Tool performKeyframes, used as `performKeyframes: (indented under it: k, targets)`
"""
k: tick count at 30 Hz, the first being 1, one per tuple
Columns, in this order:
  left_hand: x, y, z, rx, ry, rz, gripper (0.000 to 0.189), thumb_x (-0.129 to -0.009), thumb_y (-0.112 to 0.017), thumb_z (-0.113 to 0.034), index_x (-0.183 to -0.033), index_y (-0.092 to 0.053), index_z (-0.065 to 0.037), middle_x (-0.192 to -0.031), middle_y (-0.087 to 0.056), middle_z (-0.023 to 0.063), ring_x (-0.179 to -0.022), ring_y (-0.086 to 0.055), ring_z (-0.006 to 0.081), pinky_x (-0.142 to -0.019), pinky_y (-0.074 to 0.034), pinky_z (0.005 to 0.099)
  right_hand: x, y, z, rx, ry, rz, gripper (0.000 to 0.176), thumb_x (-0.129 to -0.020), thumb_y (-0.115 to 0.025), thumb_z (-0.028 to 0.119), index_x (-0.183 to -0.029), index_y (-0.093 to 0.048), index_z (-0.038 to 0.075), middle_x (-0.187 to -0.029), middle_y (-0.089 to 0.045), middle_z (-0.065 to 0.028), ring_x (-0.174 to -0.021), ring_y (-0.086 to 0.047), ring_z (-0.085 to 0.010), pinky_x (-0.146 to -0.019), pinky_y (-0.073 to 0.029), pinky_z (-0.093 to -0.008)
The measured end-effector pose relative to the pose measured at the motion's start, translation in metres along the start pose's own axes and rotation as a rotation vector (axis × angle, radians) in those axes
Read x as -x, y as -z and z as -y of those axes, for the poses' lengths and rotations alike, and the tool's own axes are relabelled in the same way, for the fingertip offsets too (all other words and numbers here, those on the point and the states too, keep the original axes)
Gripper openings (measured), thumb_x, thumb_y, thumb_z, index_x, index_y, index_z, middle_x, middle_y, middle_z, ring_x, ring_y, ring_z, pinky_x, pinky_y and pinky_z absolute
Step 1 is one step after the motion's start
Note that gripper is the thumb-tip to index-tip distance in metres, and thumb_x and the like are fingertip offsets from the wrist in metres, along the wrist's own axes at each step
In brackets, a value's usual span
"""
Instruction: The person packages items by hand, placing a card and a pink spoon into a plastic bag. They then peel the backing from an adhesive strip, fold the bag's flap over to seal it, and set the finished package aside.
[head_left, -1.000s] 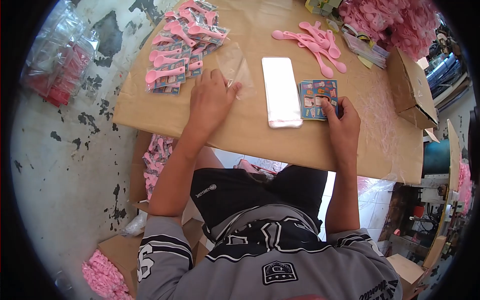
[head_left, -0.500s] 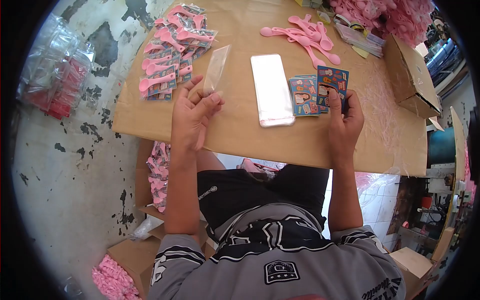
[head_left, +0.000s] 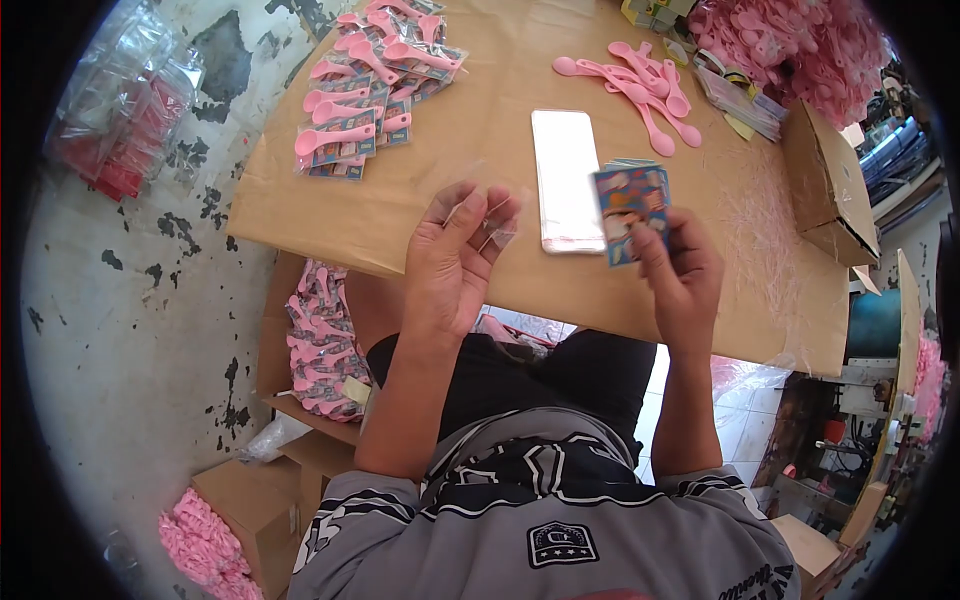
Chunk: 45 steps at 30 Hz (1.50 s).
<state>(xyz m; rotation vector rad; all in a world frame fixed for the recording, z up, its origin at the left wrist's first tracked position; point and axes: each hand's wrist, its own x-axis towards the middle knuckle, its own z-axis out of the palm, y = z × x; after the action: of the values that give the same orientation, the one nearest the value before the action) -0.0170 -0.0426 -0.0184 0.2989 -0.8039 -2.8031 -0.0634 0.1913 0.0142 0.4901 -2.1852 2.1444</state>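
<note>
My left hand, palm up and fingers curled, pinches a clear plastic bag just above the table's front half. In my right hand a blue printed card stands upright, gripped by its lower edge between thumb and fingers; it is slightly blurred. Behind it the top edges of more blue cards show, the rest hidden. Between my hands lies a stack of clear bags, bright with glare. Further back is a small pile of pink measuring spoons.
Bagged spoons with cards overlap at the table's left. A large pink spoon heap and a cardboard box stand at the right. Below the table's left edge, a carton holds more bagged spoons. Plastic packs lie far left.
The card in my right hand has lifted off the card stack and moved left, toward the bag. My left hand has moved right and turned palm up, still holding the bag.
</note>
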Motion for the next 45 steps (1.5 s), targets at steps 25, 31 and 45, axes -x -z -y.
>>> performKeyframes:
  k: [25,31,45]
  targets:
    - [0.009,-0.02,0.018,-0.225,-0.083,-0.024,0.027,-0.101,-0.071,-0.013,-0.125,-0.066,-0.003,-0.123,-0.072,0.0157,-0.114,-0.071,0.024,-0.097,-0.06,0.0365,0.019,-0.023,0.001,-0.073,-0.216,0.071,0.019,-0.104,-0.068,0.017,-0.11,-0.068,-0.001,-0.088,-0.066,0.0031,-0.076,-0.054,-0.0007,-0.064,-0.042,-0.0196]
    - [0.009,-0.019,0.018,-0.217,-0.091,-0.012,0.03,-0.101,-0.07,-0.013,-0.128,-0.064,-0.002,-0.125,-0.071,0.0165,-0.118,-0.069,0.0264,-0.098,-0.059,0.0362,0.021,-0.025,0.005,-0.124,-0.064,-0.089,0.02,-0.104,-0.068,0.013,-0.118,-0.063,0.0,-0.098,-0.068,-0.0009,-0.082,-0.059,-0.0024,-0.068,-0.047,-0.0192]
    - [0.008,-0.015,0.014,-0.213,-0.051,0.023,0.032,-0.104,-0.068,-0.021,-0.13,-0.063,-0.003,-0.125,-0.073,0.0161,-0.114,-0.072,0.0253,-0.093,-0.06,0.0354,0.015,-0.035,-0.005,0.04,0.184,-0.152,0.018,-0.096,-0.073,0.002,-0.112,-0.064,0.001,-0.099,-0.065,-0.0033,-0.082,-0.062,-0.0053,-0.068,-0.05,-0.0225]
